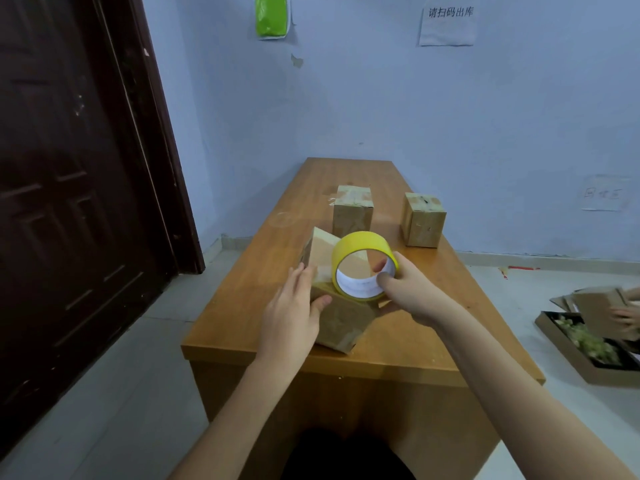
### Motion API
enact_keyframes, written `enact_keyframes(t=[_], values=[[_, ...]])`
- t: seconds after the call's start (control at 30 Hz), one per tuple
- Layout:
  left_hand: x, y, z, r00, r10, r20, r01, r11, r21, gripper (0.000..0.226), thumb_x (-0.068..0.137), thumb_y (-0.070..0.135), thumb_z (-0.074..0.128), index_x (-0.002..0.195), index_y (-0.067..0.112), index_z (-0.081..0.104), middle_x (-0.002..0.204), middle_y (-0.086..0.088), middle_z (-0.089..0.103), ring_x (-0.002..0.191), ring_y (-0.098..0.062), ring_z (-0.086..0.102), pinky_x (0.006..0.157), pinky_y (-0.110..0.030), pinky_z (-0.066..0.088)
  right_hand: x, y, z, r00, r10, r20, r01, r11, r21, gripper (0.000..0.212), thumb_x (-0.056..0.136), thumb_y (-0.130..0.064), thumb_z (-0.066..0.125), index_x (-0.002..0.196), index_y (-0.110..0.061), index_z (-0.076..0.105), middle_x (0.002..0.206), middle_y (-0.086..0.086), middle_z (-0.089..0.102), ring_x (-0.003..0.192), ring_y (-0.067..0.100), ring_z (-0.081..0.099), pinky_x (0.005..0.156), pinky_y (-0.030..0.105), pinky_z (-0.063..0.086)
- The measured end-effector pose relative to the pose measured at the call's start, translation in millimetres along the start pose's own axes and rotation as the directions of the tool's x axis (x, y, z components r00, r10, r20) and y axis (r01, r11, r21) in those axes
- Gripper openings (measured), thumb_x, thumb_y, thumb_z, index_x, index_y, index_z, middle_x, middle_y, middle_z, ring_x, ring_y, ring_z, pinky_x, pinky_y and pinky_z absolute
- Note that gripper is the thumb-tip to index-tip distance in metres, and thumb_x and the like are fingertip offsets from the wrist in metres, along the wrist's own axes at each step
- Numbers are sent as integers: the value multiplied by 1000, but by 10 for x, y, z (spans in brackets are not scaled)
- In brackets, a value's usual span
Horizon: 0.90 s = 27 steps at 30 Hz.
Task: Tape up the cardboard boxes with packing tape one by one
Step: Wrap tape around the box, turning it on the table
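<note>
A: What is seen in the head view?

B: A tilted cardboard box (pixel 337 306) is seen in the middle of the frame, near the front edge of the wooden surface (pixel 408 341). It is gripped at its left side by the left hand (pixel 294 310). One flap is stuck up.

A: And the tape?

B: The yellow tape roll (pixel 363 266) is held by the right hand (pixel 407 292), with fingers curled through its hole. The roll is pressed against the top of the box.

A: Are other boxes seen?

B: Yes. Two more boxes, the middle box (pixel 352 211) and the right box (pixel 423 220), are stood farther back, well apart from the hands. Tape can be seen on their tops.

A: What could go wrong?

B: The box is only balanced on an edge, so it could be tipped over if the tape is pulled hard. The flap could be taped down crooked if it is not folded flat first.
</note>
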State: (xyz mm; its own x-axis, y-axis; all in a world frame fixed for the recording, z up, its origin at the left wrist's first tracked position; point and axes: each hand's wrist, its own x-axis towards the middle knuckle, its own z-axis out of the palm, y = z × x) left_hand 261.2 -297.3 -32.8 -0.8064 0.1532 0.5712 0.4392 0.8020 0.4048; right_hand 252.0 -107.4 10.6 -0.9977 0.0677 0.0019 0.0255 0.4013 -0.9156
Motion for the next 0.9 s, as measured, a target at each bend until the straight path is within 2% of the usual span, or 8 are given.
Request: enact_keyframes(t=[0.07, 0.17, 0.23, 0.37, 0.5, 0.6, 0.7, 0.9], values=[[24, -8, -40, 993, 117, -25, -111, 982, 154, 59, 92, 37, 53, 143, 13, 36, 151, -2, 31, 140, -17, 25, 112, -30, 21, 26, -74, 5, 999, 10, 41, -6, 997, -77, 9, 101, -21, 38, 108, -18, 43, 100, 4, 55, 79, 19, 63, 48, 27, 55], [40, -18, -67, 969, 245, 28, -245, 944, 221, 59, 95, 36, 49, 145, 10, 31, 150, -4, 34, 139, -15, 28, 111, -25, 11, 76, -147, 32, 999, -21, 27, 27, 971, -237, 12, 97, -21, 46, 108, -17, 45, 100, 3, 56, 82, 16, 59, 57, 34, 59], [22, -43, -85, 972, 234, 37, -236, 944, 232, 59, 91, 36, 56, 139, 4, 41, 142, -9, 45, 132, -20, 42, 107, -26, 22, 102, -156, 90, 998, -63, -17, 55, 956, -287, 15, 92, -19, 53, 102, -12, 47, 96, 8, 56, 81, 21, 56, 68, 41, 56], [-72, -181, -67, 982, 188, -3, -185, 968, 170, 52, 84, 28, 69, 122, -4, 56, 124, -17, 60, 114, -28, 59, 93, -35, 47, 107, -122, 286, 996, -61, -70, 48, 982, -182, 22, 87, -23, 61, 102, -12, 50, 103, 6, 54, 92, 27, 58, 80, 47, 54], [-127, -255, -7, 979, 203, -38, -195, 968, 157, 45, 82, 25, 71, 115, -3, 61, 120, -17, 62, 112, -27, 60, 91, -34, 49, 133, -134, 387, 993, -122, -10, 112, 940, -322, 16, 91, -22, 54, 103, -10, 51, 106, 8, 49, 104, 23, 48, 81, 36, 44], [-119, -274, 19, 964, 255, -80, -229, 941, 249, 42, 75, 22, 78, 106, -4, 66, 112, -18, 66, 103, -27, 65, 87, -36, 51, 140, -181, 333, 995, -93, 49, 104, 936, -337, 24, 94, -17, 48, 111, 1, 49, 113, 18, 52, 100, 33, 54, 81, 41, 47], [-108, -302, 18, 948, 302, -98, -267, 925, 271, 43, 74, 21, 79, 107, -3, 67, 112, -16, 67, 104, -25, 65, 88, -39, 52, 122, -228, 169, 995, -79, 55, 94, 926, -364, 23, 94, -12, 46, 109, 6, 48, 106, 22, 54, 84, 26, 49, 79, 47, 50], [-95, -258, 36, 943, 316, -102, -284, 927, 246, 49, 71, 18, 80, 112, -5, 65, 114, -16, 66, 106, -26, 64, 84, -39, 55, 23, -90, -271, 999, -26, -37, 11, 927, -374, 12, 95, -22, 48, 100, -12, 49, 95, 5, 55, 81, 18, 57, 62, 32, 56]])
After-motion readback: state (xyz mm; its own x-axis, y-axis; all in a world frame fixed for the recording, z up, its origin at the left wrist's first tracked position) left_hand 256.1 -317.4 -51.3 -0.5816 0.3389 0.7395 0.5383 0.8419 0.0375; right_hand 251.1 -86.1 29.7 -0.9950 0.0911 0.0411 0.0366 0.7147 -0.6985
